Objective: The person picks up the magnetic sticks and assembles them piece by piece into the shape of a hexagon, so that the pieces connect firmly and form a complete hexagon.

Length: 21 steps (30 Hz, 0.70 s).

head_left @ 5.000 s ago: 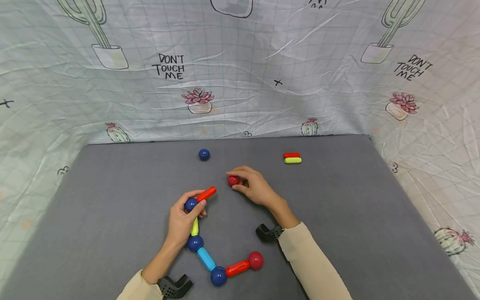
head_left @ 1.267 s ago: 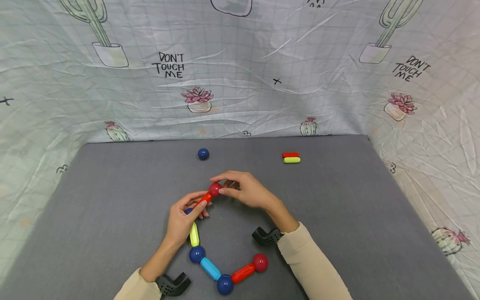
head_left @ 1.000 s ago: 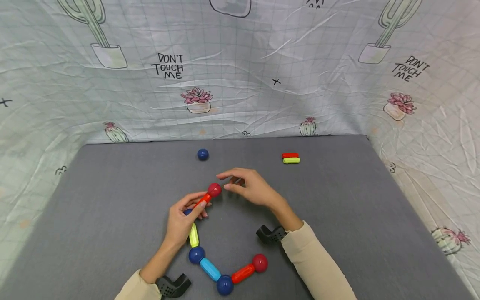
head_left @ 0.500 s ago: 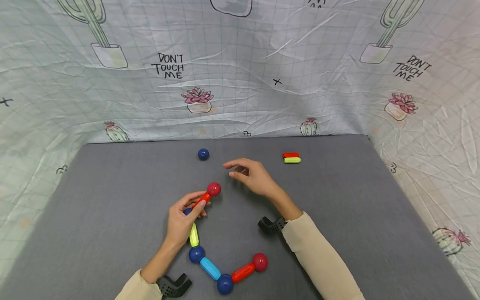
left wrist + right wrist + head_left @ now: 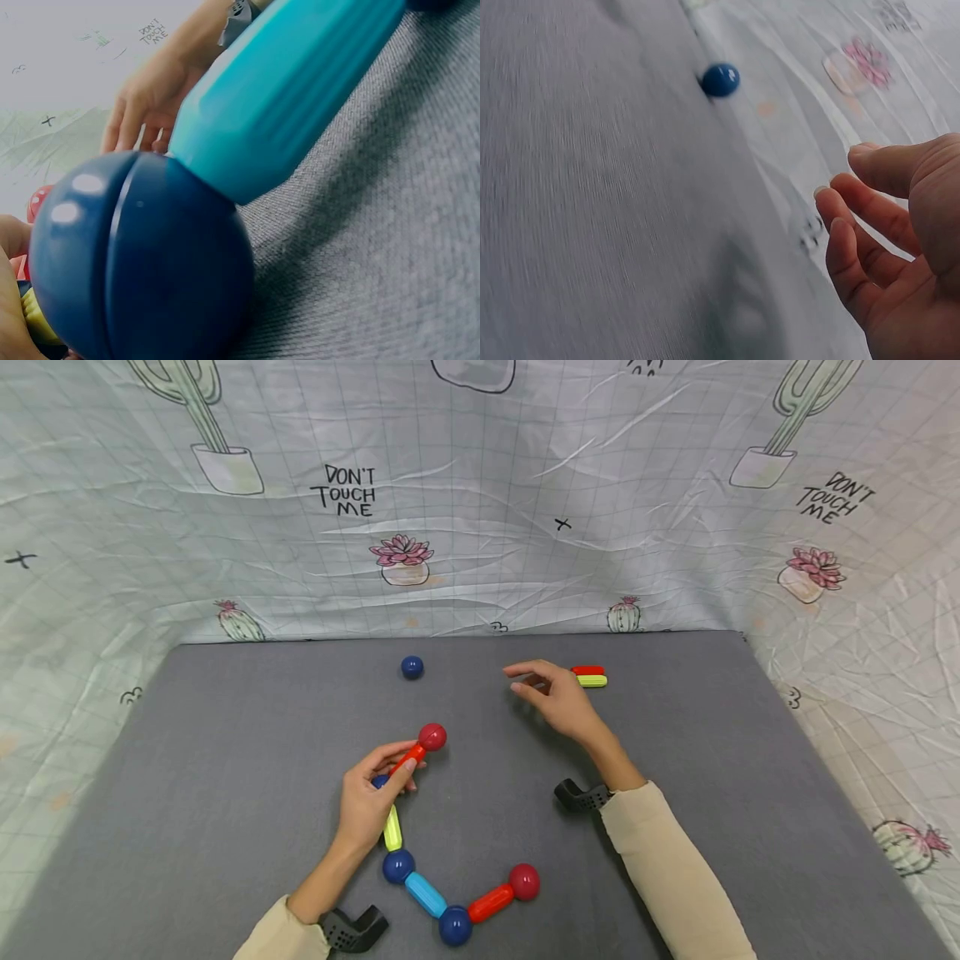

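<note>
My left hand (image 5: 365, 802) pinches a red rod (image 5: 408, 758) of a magnetic building chain, near the dark blue ball (image 5: 380, 782) partly hidden under the fingers. A red ball (image 5: 432, 737) caps the rod's far end. From the hand the chain runs down through a yellow rod (image 5: 392, 828), a blue ball (image 5: 398, 866), a light blue rod (image 5: 425, 894), another blue ball (image 5: 455, 926) and a red rod (image 5: 491, 903) to a red ball (image 5: 524, 882). My right hand (image 5: 561, 700), holding nothing, hovers just left of a loose red rod (image 5: 588, 670) and yellow rod (image 5: 592, 681).
A loose blue ball (image 5: 412, 667) lies near the back edge of the grey table (image 5: 247, 760). A patterned cloth (image 5: 480, 552) hangs behind the table and along both sides. Each wrist carries a black camera mount (image 5: 355, 930).
The right hand brought the red ball onto the red rod's free end, let go, then moved right and back toward the loose rods. The left hand kept its grip; the chain's lower part shifted slightly.
</note>
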Each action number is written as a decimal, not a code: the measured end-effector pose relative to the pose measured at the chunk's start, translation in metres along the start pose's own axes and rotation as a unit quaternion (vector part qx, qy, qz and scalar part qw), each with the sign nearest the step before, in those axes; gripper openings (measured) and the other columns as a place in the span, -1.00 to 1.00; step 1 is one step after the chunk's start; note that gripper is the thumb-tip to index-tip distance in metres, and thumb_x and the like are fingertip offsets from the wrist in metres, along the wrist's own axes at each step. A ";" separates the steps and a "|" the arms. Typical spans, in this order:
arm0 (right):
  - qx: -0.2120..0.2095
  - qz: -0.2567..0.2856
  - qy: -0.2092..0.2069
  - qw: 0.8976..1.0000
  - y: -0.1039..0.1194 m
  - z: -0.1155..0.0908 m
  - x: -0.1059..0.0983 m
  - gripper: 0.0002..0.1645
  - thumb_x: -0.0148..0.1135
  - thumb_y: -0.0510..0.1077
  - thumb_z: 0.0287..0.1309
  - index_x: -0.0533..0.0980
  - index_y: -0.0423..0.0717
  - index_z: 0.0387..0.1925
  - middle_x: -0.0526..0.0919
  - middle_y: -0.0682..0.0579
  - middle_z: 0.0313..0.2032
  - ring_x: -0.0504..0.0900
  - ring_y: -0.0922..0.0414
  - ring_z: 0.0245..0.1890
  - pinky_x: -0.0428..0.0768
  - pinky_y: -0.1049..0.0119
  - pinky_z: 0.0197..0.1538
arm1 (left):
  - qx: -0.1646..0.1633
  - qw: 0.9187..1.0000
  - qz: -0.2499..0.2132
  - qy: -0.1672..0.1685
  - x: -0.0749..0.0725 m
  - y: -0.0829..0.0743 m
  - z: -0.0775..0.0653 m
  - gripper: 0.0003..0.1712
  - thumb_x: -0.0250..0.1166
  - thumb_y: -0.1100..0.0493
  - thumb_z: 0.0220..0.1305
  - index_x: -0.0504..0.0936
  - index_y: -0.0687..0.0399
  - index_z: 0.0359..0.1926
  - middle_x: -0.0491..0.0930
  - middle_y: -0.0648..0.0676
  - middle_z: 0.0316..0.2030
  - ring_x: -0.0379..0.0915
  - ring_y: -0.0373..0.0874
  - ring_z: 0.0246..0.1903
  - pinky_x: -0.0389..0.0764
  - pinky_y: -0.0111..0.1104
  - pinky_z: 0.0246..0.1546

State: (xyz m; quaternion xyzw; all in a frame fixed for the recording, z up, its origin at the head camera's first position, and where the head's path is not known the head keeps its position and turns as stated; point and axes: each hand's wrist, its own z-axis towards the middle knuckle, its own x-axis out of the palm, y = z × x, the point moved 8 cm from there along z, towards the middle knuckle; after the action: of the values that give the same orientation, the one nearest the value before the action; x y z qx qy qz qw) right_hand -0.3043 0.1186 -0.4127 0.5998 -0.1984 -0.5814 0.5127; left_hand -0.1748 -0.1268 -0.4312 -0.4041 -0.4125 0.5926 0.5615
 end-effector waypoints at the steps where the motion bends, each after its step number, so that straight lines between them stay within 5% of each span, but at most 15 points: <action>1: 0.001 0.001 -0.004 1.000 0.000 -0.002 -0.005 -0.65 0.24 -0.16 0.26 0.56 -0.12 0.06 0.59 -0.04 0.00 0.59 0.04 -0.17 0.54 0.12 -0.20 | 0.001 1.000 0.001 0.001 0.001 -0.003 0.000 -0.75 0.19 0.49 0.25 0.56 0.47 -0.03 0.61 0.43 -0.35 0.50 0.03 -0.58 0.52 -0.38 -0.54; 8: 0.008 -0.030 -0.044 0.999 0.013 -0.022 -0.040 -0.67 0.20 -0.28 0.26 0.53 -0.30 0.05 0.58 -0.27 -0.03 0.58 -0.12 -0.15 0.52 0.23 -0.27 | -0.005 1.000 0.007 0.002 0.002 -0.008 0.000 -0.75 0.20 0.48 0.25 0.56 0.48 -0.04 0.60 0.44 -0.34 0.49 0.05 -0.59 0.52 -0.37 -0.54; 15: 0.023 -0.036 -0.092 0.995 -0.037 -0.034 -0.064 -0.63 0.23 -0.14 0.26 0.56 -0.15 0.08 0.61 -0.18 -0.08 0.59 -0.06 -0.20 0.50 0.34 -0.33 | -0.004 1.000 0.002 0.004 0.003 -0.006 0.000 -0.74 0.19 0.49 0.25 0.55 0.49 -0.03 0.60 0.45 -0.34 0.49 0.03 -0.58 0.51 -0.38 -0.53; 21: 0.044 -0.068 -0.117 0.990 -0.055 -0.042 -0.079 -0.64 0.27 -0.07 0.23 0.59 -0.04 0.05 0.59 -0.06 -0.07 0.57 0.01 -0.24 0.49 0.35 -0.38 | -0.003 1.000 0.001 0.007 0.004 -0.007 0.000 -0.74 0.19 0.50 0.25 0.54 0.51 -0.03 0.59 0.48 -0.33 0.49 0.03 -0.59 0.52 -0.39 -0.53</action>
State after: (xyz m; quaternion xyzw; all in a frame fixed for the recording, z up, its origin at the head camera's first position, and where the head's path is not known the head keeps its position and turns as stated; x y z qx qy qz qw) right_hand -0.3052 0.2228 -0.4287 0.5618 -0.2415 -0.6715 0.4184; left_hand -0.1730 -0.1229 -0.4251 -0.4104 -0.4102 0.5892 0.5623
